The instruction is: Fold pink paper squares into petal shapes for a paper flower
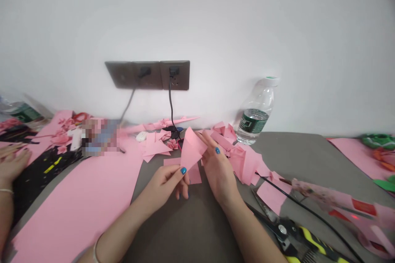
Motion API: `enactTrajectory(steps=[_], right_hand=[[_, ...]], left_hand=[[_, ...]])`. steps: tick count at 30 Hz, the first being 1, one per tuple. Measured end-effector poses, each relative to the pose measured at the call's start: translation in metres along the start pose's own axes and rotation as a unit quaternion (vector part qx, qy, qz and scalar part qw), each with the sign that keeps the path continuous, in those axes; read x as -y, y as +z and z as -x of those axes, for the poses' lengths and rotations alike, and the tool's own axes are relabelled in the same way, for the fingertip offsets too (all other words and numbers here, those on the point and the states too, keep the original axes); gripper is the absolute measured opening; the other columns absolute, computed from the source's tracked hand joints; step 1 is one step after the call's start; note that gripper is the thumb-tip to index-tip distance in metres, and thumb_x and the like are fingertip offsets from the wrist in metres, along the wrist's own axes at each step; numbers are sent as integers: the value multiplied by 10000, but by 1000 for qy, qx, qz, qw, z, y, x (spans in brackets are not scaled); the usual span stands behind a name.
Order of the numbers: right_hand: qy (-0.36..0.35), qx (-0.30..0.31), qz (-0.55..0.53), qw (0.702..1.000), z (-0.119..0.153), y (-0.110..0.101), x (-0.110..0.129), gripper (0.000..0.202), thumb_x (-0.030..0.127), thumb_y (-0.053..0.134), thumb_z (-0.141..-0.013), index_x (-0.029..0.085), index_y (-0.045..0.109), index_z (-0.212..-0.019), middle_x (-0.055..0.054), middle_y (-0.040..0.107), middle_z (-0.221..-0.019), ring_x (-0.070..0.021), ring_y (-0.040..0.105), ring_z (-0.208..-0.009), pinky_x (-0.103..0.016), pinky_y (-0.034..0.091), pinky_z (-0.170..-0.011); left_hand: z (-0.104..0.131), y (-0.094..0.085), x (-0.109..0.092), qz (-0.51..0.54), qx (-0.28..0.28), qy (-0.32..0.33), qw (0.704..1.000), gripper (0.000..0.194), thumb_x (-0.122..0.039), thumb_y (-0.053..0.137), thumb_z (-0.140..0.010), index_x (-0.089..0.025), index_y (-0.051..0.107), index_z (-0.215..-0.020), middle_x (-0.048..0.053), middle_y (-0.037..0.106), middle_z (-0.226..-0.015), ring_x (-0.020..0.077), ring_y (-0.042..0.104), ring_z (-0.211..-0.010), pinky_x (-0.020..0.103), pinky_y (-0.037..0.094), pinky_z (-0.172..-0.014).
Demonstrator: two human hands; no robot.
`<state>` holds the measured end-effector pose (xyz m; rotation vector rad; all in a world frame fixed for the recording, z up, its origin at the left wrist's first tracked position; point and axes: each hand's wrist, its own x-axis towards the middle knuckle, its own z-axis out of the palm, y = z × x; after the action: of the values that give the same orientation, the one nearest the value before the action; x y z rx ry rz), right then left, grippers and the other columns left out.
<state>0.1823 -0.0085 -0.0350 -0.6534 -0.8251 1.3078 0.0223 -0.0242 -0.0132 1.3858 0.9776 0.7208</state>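
A folded piece of pink paper [191, 151], shaped like a cone, stands up between my two hands above the grey table [185, 230]. My left hand [171, 181] pinches its lower tip between thumb and fingers. Against the paper's right side rests my right hand [217, 166], fingers extended and pointing up and away, its fingertips partly behind the paper. A flat pink square [195, 174] lies on the table beneath. Folded pink pieces [156, 146] lie behind to the left, and more pink folded paper [242, 162] lies right of my right hand.
A water bottle [254, 117] stands by the wall. Pliers [285, 230], a pink glue gun [348, 205] and its black cable lie at right. A large pink sheet [92, 193] covers the left side. Another person's hands [12, 162] are at far left. Sockets [174, 74] are on the wall.
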Motion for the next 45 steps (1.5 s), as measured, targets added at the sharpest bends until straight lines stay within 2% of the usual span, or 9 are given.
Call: enactTrajectory(steps=[5,9,11,15,18,21,25,32,45], right_hand=[[28,-29,-42,998,-3,-1,2,529,548,581,-859,313,512,-1327,-84,611,-1336,-231,626,-1085,-402,459,-941],[77,96,7,992,4,5,-5,362,508,646,-836,206,634,-1036,-72,717,-952,-193,674,-763,-347,529,-757],[90,150,39,984,8,8,-6,278,458,659,-843,196,605,-918,5,649,-676,-157,622,-564,-321,531,-630],[81,129,73,986,11,11,-7,293,451,637,-856,210,495,-767,85,446,-521,-94,448,-378,-246,421,-432],[37,108,126,986,10,11,-6,326,453,584,-887,218,442,-712,73,403,-549,-94,411,-432,-229,357,-437],[-22,120,193,974,10,12,-2,331,424,542,-912,211,428,-686,26,454,-663,-128,451,-606,-254,394,-581],[-33,164,245,955,12,12,1,333,401,496,-933,206,438,-668,1,450,-713,-165,452,-718,-290,386,-702],[-40,142,266,953,13,10,-2,359,417,484,-940,209,410,-657,3,433,-698,-150,405,-666,-276,353,-640],[-34,162,253,953,14,13,4,358,434,471,-947,193,547,-694,-28,541,-736,-180,468,-720,-300,401,-720]], left_hand=[[-2,-2,0,32,-41,4,999,491,-611,509,-872,-142,609,-769,39,653,-561,97,511,-446,199,391,-456],[-1,-2,1,36,-56,23,997,466,-587,512,-884,-141,630,-816,43,668,-584,109,534,-471,213,395,-483],[-1,-2,1,21,-51,24,998,465,-577,498,-896,-141,633,-812,56,682,-607,117,550,-491,219,396,-495],[0,0,1,-26,-19,25,999,475,-559,478,-909,-136,647,-772,90,710,-673,141,597,-555,227,410,-516],[0,-1,0,-71,-32,33,996,445,-522,499,-906,-139,657,-743,78,695,-688,150,608,-601,229,431,-539],[-1,-6,1,-82,-119,62,988,403,-496,562,-874,-153,591,-664,12,600,-595,126,550,-554,218,423,-520],[-2,-11,5,-15,-209,78,975,333,-473,674,-788,-154,587,-739,-12,587,-599,115,530,-525,213,436,-489],[-1,-10,8,8,-225,79,971,251,-380,724,-755,-147,631,-749,4,630,-642,122,567,-569,216,480,-522],[0,-8,3,-4,-226,89,970,264,-387,717,-757,-149,619,-699,-7,607,-617,114,543,-557,206,464,-520]])
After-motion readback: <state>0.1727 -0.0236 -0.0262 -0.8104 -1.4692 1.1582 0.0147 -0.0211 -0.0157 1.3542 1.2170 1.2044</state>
